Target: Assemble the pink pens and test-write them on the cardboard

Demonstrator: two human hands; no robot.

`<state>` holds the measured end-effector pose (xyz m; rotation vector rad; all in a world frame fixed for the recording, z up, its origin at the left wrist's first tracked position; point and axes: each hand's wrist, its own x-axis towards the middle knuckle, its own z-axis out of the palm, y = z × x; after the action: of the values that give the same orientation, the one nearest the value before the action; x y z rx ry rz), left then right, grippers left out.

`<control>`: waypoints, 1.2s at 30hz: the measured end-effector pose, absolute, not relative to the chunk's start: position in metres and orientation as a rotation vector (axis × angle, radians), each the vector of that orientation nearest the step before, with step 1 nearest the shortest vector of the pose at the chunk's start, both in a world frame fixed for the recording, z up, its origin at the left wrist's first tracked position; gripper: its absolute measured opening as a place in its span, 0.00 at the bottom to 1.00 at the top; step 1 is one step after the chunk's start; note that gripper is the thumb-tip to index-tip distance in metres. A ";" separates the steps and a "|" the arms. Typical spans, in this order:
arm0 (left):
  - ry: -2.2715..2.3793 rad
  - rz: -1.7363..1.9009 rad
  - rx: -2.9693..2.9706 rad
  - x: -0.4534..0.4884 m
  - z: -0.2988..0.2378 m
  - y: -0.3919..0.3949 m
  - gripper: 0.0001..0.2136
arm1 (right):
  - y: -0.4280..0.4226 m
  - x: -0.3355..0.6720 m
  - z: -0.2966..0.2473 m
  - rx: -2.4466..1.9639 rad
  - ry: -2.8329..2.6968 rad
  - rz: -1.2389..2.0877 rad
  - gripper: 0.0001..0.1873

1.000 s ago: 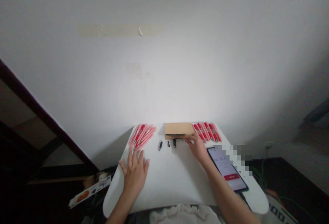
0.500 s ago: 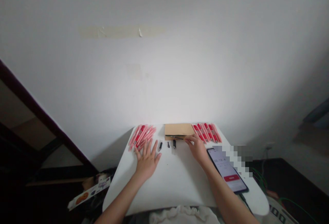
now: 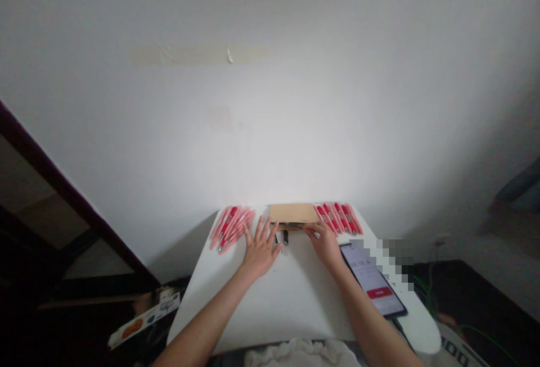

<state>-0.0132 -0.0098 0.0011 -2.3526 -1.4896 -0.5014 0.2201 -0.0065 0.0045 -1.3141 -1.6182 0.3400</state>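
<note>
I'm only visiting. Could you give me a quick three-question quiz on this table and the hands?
1. True or false: the left hand is spread open, fingers apart, over the white table.
2. What lies right of the flat brown cardboard box? A) row of red pens B) cup C) scissors
3. Fill in: the flat black thing with a lit screen beside the right hand is a ____.
Key: 1 true; 2 A; 3 phone.

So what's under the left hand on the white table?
The left hand is spread flat over the table; two small black parts show beside its fingers. Anything beneath the palm is covered.
</note>
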 end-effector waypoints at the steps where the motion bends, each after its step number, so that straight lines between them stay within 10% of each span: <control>1: -1.493 -0.512 -2.346 -0.013 0.002 -0.010 0.30 | -0.006 0.220 0.004 -1.316 -1.617 0.339 0.14; 19: -1.635 -0.737 -2.328 -0.040 0.024 -0.058 0.06 | -0.005 0.222 0.007 -1.330 -1.606 0.342 0.14; 36: -1.666 -0.693 -2.272 -0.027 0.025 -0.042 0.04 | -0.009 0.220 0.008 -1.351 -1.637 0.329 0.12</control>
<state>-0.0274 -0.0421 0.0251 -2.2725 -1.6663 -0.6925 0.2201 -0.0089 0.0080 -1.3512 -1.6365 0.3290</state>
